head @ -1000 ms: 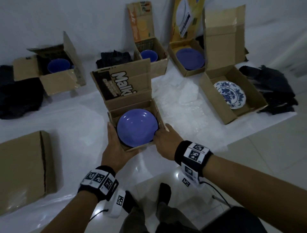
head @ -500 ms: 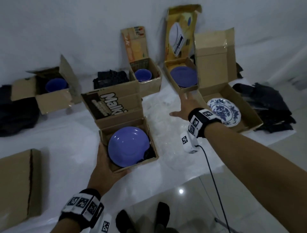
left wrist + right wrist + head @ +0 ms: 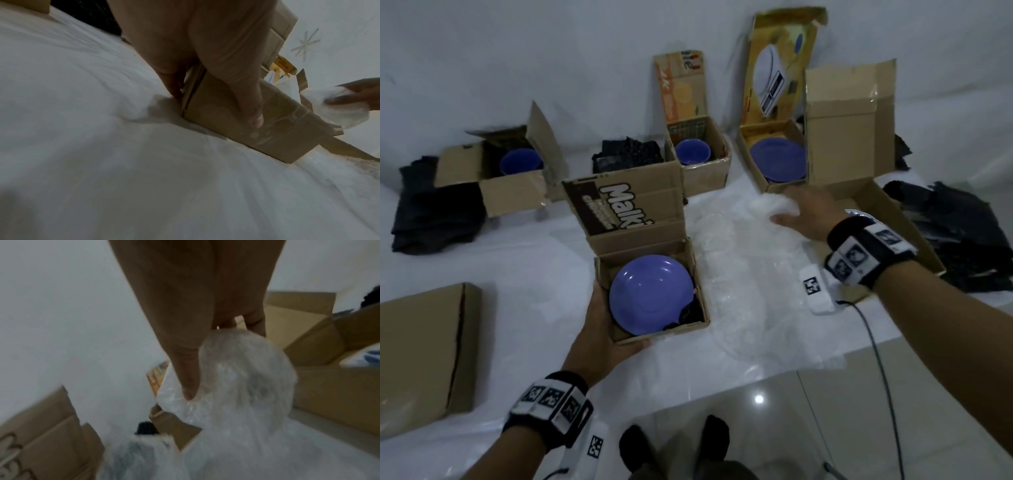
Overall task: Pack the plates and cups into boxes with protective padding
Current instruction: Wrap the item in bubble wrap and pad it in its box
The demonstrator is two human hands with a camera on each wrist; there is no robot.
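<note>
The plate (image 3: 651, 295) in the nearest box (image 3: 654, 250) is plain violet-blue. That box is brown cardboard, and its raised flap carries a dark brown panel with white lettering. Two cups (image 3: 521, 162) (image 3: 692, 151) and another plate (image 3: 777, 159) farther back share the same violet-blue. The tall flap (image 3: 779, 65) above that plate is yellow with a white printed picture; the flap (image 3: 681, 89) beside it is orange with red marks. The bubble wrap (image 3: 767, 209) is clear and whitish. The sheet (image 3: 517, 260) under everything is white. Heaps of cloth (image 3: 434, 209) (image 3: 959, 236) at both sides are black. The wristbands (image 3: 551, 404) (image 3: 866, 253) are black with black-and-white square tags. The flat box (image 3: 424, 349) at the left is plain brown.
</note>
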